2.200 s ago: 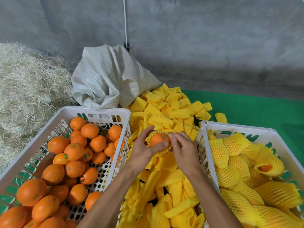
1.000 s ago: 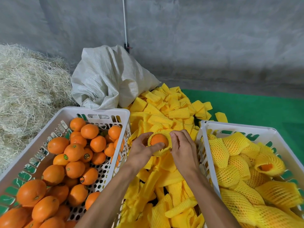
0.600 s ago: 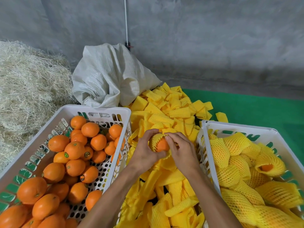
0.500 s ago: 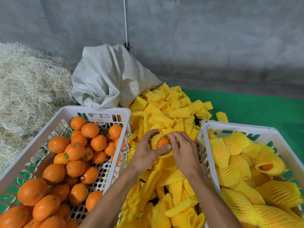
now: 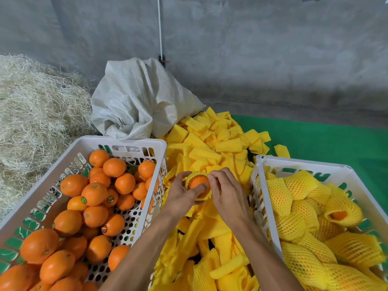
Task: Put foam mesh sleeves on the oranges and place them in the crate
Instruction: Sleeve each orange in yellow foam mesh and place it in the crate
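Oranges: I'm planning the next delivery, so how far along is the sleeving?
Done: the right crate holds a pile of sleeved oranges. In hand: the left hand and right hand work a sleeve around one orange. Left: the left crate is mostly full of bare oranges.

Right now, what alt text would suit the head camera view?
Two hands, left hand and right hand, pull a yellow foam sleeve around an orange, between a crate of bare oranges and a crate of sleeved oranges.
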`<state>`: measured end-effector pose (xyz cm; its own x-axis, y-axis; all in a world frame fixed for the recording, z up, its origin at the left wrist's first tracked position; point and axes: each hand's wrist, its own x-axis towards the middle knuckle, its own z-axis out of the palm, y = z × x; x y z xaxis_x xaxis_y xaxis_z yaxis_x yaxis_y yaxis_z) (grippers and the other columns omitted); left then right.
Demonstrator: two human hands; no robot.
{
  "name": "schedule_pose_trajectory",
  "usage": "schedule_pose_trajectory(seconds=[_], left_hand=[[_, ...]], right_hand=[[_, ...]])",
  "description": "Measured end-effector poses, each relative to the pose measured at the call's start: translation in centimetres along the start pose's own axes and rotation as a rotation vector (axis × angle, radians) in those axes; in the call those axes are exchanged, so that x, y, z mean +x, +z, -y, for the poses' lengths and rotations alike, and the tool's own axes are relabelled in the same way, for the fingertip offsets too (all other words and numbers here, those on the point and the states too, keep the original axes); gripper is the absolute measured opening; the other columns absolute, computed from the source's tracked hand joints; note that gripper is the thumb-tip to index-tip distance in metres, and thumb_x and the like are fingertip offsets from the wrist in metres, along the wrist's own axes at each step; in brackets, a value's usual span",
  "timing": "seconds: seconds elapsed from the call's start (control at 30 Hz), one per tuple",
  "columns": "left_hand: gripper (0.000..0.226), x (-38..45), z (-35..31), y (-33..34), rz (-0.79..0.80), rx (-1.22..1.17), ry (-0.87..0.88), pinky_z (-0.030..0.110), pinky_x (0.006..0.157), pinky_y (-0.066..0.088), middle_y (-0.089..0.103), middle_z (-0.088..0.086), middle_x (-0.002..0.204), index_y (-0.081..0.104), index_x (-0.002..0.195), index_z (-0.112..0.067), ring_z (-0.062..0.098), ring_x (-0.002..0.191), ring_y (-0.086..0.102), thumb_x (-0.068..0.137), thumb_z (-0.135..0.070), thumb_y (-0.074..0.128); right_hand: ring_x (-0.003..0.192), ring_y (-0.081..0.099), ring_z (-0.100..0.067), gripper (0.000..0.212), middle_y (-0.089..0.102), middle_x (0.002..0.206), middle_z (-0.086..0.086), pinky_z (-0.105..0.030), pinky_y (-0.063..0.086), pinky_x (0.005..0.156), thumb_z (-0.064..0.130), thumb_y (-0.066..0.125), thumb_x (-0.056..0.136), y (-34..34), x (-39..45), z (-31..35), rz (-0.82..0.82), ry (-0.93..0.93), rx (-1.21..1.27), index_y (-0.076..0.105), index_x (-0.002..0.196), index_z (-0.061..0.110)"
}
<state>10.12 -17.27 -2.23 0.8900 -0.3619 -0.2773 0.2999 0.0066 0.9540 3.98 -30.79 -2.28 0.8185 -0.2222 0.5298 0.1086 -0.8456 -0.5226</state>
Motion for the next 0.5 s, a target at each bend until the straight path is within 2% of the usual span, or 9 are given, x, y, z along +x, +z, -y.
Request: schedule_pose_trajectory(seconds=[0.1, 0.2, 0.27, 0.37, 0.4, 0.47, 0.5], left_hand=[[0.059, 0.0, 0.0, -0.2, -0.045, -0.022, 0.056, 0.039, 0.079, 0.065, 0.066, 0.001, 0.122, 0.053, 0.132, -0.03, 0.018, 0.1, 0.074, 0.084, -0.019, 0.085], [0.06, 0.2, -0.4, -0.4, 0.04, -0.199, 0.071, 0.039, 0.084, 0.06, 0.073, 0.004, 0.122, 0.057, 0.132, -0.034, 0.022, 0.107, 0.072, 0.08, -0.017, 0.082], [0.06, 0.2, -1.0, -0.2, 0.151, -0.391, 0.052, 0.039, 0.082, 0.057, 0.072, 0.007, 0.123, 0.053, 0.138, -0.026, 0.025, 0.108, 0.07, 0.082, -0.017, 0.073], [0.047, -0.3, -1.8, 0.3, 0.245, -0.549, 0.03, 0.037, 0.088, 0.054, 0.065, 0.007, 0.132, 0.05, 0.14, -0.015, 0.023, 0.115, 0.065, 0.096, -0.029, 0.058], [0.04, -0.5, -1.9, 0.6, 0.23, -0.491, 0.074, 0.033, 0.09, 0.054, 0.065, 0.0, 0.134, 0.051, 0.14, -0.014, 0.017, 0.117, 0.065, 0.103, -0.029, 0.054], [0.032, -0.9, -2.3, 1.6, 0.084, -0.205, 0.241, 0.026, 0.095, 0.054, 0.066, -0.02, 0.132, 0.057, 0.138, -0.022, 0.003, 0.121, 0.063, 0.106, -0.023, 0.058], [0.032, -1.2, -2.5, 2.4, 0.04, -0.123, 0.313, 0.03, 0.1, 0.054, 0.067, -0.019, 0.133, 0.061, 0.135, -0.028, 0.005, 0.125, 0.062, 0.103, -0.024, 0.064]], right_hand=[[0.084, 0.06, -0.01, 0.03, 0.058, 0.103, 0.006, -0.031, 0.051, 0.064, 0.034, 0.046, 0.108, 0.0, -0.2, -0.7, 0.014, 0.062, 0.089, 0.069, 0.108, 0.015], [0.086, 0.062, -0.009, 0.027, 0.06, 0.106, 0.007, -0.034, 0.053, 0.072, 0.032, 0.044, 0.107, 0.2, -0.3, -1.6, 0.049, 0.185, 0.15, 0.065, 0.116, 0.017], [0.089, 0.067, -0.012, 0.026, 0.064, 0.11, 0.005, -0.037, 0.056, 0.078, 0.028, 0.046, 0.107, 0.3, -0.3, -1.9, 0.086, 0.251, 0.202, 0.064, 0.123, 0.018], [0.078, 0.072, -0.008, 0.027, 0.069, 0.109, 0.004, -0.038, 0.059, 0.073, 0.027, 0.047, 0.107, 0.2, -0.3, -1.5, 0.052, 0.334, 0.331, 0.063, 0.127, 0.02], [0.077, 0.072, -0.009, 0.027, 0.069, 0.109, 0.004, -0.038, 0.059, 0.071, 0.027, 0.047, 0.106, 0.0, -0.3, -1.5, 0.027, 0.358, 0.348, 0.064, 0.126, 0.02], [0.084, 0.071, -0.018, 0.025, 0.07, 0.108, 0.002, -0.036, 0.056, 0.069, 0.021, 0.05, 0.104, -0.4, -0.5, -1.7, 0.019, 0.417, 0.281, 0.064, 0.125, 0.02], [0.089, 0.07, -0.024, 0.025, 0.07, 0.108, -0.001, -0.034, 0.052, 0.068, 0.018, 0.051, 0.102, -0.5, -0.6, -1.8, 0.048, 0.457, 0.189, 0.064, 0.124, 0.019]])
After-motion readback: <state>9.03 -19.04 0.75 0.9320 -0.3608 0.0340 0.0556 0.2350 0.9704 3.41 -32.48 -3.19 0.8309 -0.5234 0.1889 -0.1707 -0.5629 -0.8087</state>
